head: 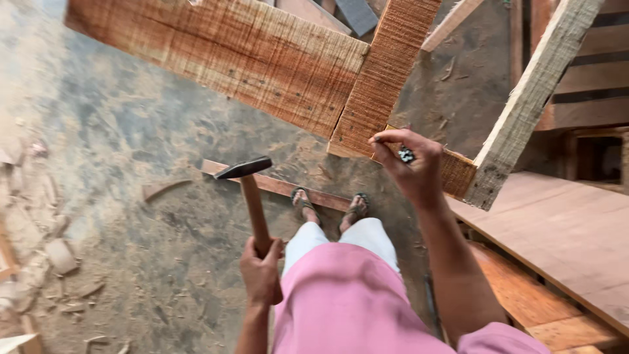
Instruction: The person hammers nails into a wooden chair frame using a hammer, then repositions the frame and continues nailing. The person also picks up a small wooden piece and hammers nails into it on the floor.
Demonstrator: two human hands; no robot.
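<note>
Now | left hand (261,270) grips hammer (251,196) below plank (223,59) | right hand (413,167) pinches nails (406,155) at plank's joint

The floor (131,164) is grey and dusty, covered with sawdust. At 9 o'clock lie wood scraps (46,249). At 3 o'clock are flat wooden boards (563,229), and at 1 o'clock a slatted wooden frame (590,78).

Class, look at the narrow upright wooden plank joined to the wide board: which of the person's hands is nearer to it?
Right. The right hand is at the plank's lower end, apparently pinching nails. The left hand is lower and left, gripping the hammer.
</note>
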